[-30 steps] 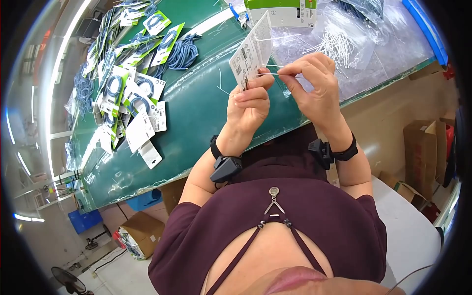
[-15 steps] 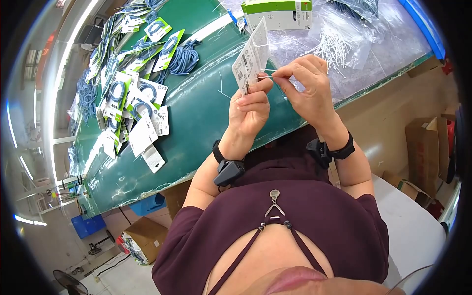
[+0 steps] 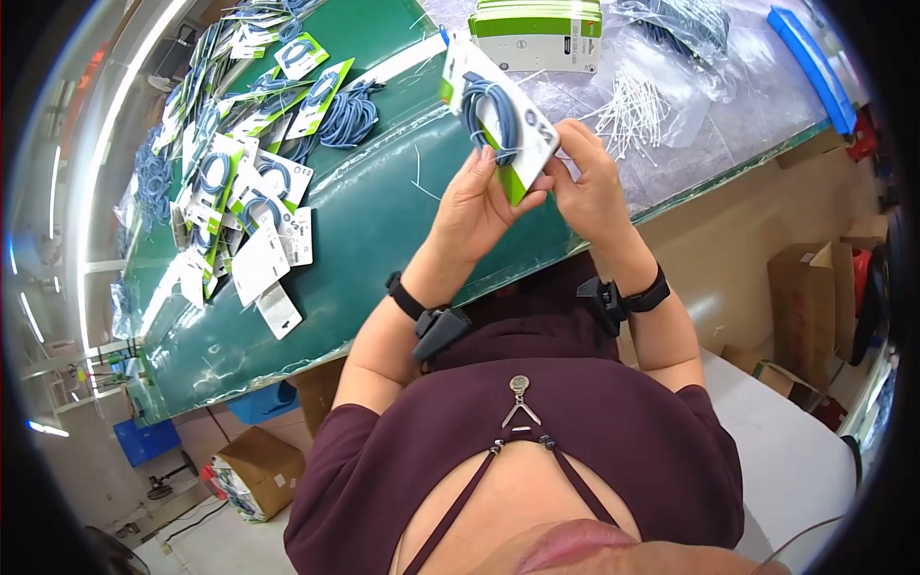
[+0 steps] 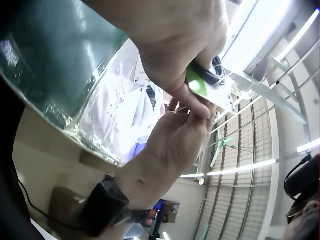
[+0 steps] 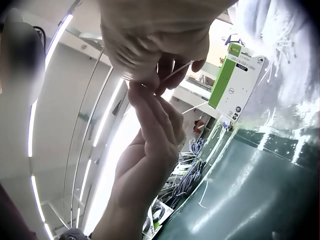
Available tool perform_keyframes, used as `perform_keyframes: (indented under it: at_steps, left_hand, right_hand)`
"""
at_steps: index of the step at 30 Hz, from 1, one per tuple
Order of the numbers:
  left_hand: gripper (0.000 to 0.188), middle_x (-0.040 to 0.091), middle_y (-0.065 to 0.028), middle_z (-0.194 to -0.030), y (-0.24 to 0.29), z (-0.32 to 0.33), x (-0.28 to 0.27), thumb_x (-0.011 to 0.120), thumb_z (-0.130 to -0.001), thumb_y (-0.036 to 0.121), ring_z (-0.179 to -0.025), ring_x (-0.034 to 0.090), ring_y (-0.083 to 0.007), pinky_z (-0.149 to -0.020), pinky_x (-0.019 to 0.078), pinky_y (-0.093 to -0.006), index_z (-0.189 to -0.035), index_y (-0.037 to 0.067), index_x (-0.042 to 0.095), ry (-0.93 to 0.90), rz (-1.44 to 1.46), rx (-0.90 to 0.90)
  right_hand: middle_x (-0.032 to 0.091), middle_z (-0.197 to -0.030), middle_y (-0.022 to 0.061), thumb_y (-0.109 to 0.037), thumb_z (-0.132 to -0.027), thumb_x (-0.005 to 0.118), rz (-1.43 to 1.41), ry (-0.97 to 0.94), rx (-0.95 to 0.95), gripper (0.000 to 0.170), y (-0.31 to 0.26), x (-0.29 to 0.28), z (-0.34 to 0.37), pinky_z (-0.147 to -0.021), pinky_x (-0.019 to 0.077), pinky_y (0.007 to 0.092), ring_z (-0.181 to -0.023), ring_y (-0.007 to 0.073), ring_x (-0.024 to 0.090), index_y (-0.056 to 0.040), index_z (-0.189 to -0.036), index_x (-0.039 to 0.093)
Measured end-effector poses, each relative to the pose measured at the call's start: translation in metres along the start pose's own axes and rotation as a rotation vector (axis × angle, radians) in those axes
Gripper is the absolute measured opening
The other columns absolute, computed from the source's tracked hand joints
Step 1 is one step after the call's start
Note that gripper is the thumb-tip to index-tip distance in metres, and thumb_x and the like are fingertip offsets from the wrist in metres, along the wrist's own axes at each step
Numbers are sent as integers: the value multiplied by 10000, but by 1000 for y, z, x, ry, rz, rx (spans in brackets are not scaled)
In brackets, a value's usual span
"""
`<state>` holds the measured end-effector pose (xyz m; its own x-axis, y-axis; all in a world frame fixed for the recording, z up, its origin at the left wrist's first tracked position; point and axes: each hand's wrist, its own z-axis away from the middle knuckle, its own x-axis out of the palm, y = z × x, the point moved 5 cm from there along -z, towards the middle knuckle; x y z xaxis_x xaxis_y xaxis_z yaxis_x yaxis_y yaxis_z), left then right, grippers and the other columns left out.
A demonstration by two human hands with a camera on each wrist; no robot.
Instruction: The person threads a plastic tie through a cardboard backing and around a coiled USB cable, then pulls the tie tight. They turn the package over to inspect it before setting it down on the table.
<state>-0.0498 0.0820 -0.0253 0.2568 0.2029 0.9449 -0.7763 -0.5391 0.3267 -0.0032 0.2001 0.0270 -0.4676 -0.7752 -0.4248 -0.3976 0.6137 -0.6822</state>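
Note:
A white and green packaging card (image 3: 532, 120) faces up in the head view, with a coiled blue-grey cable (image 3: 468, 96) on its front. My left hand (image 3: 470, 211) grips its near end, thumb over the coil and fingers beneath. My right hand (image 3: 589, 182) is at the card's right corner, fingertips close to the left hand's. From the right wrist, a thin white tie (image 5: 177, 72) runs between the right hand's curled fingers. The card's back is hidden in the head view.
Carded cables (image 3: 259, 192) and loose cable coils (image 3: 347, 120) cover the green table's left side. At the back stand stacked cards (image 3: 537, 43), beside blue pliers partly behind the held card. White ties (image 3: 632, 115) lie on plastic to the right, near a blue tray edge (image 3: 810, 67).
The card has turned from edge-on with its printed back showing to its front with the cable coil. The right hand has shifted from the tie in front to the card's right corner.

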Motion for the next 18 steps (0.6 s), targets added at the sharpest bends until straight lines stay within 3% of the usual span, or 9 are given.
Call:
perform_keyframes:
  at_steps: [1, 3, 5, 8, 11, 16, 18]
  left_hand:
    - [356, 545, -106, -1196, 4, 0, 2, 428, -1000, 219, -1002, 626, -259, -803, 572, -398, -1327, 108, 346, 55, -220, 24]
    - [367, 542, -105, -1215, 5, -2, 3, 446, -992, 206, -1046, 608, -276, -824, 564, -424, -1332, 114, 339, 73, -226, 60]
    - [399, 534, -101, -1254, 4, -3, 0, 482, -978, 180, -1135, 573, -311, -867, 548, -477, -1341, 127, 325, 127, -270, 101]
    - [419, 536, -94, -1247, 0, -4, -5, 512, -963, 150, -1111, 587, -302, -856, 550, -484, -1337, 124, 327, 176, -236, 110]
    - [413, 541, -84, -1242, -3, -3, -6, 520, -959, 133, -1100, 594, -287, -842, 556, -477, -1330, 118, 341, 231, -286, 170]
    - [416, 567, -82, -1197, 4, 0, -6, 549, -942, 106, -1073, 603, -240, -818, 571, -419, -1313, 102, 362, 287, -521, 340]
    - [435, 576, -86, -1176, 1, 0, -2, 572, -930, 94, -1058, 607, -227, -814, 573, -400, -1310, 99, 360, 276, -573, 361]
  right_hand:
    - [612, -857, 52, 65, -760, 630, -103, -2, 103, 229, 9, -1, 4, -790, 421, 310, -798, 176, 572, -58, -954, 623]
    - [607, -879, 57, 97, -789, 589, -307, -3, 321, 265, 27, -2, 14, -785, 445, 294, -839, 155, 581, -34, -1019, 588]
    - [612, -891, 73, 81, -789, 599, -354, 34, 334, 246, 33, 0, 17, -790, 450, 308, -858, 177, 588, -34, -1006, 591]
    - [624, -915, 106, 48, -788, 618, -461, 129, 363, 210, 45, -2, 21, -799, 460, 335, -895, 221, 604, -33, -981, 596]
    - [609, -938, 109, -22, -809, 658, 13, 100, 65, 226, 40, -11, 17, -792, 459, 321, -888, 232, 586, -21, -1023, 585]
    - [580, -981, 110, -88, -840, 677, 105, 245, 62, 333, 24, -47, 15, -834, 445, 300, -914, 193, 566, 1, -1132, 546]
    - [568, -1008, 122, -136, -829, 698, 319, 196, -178, 376, -19, -35, -2, -862, 436, 331, -959, 237, 547, -2, -1145, 545]
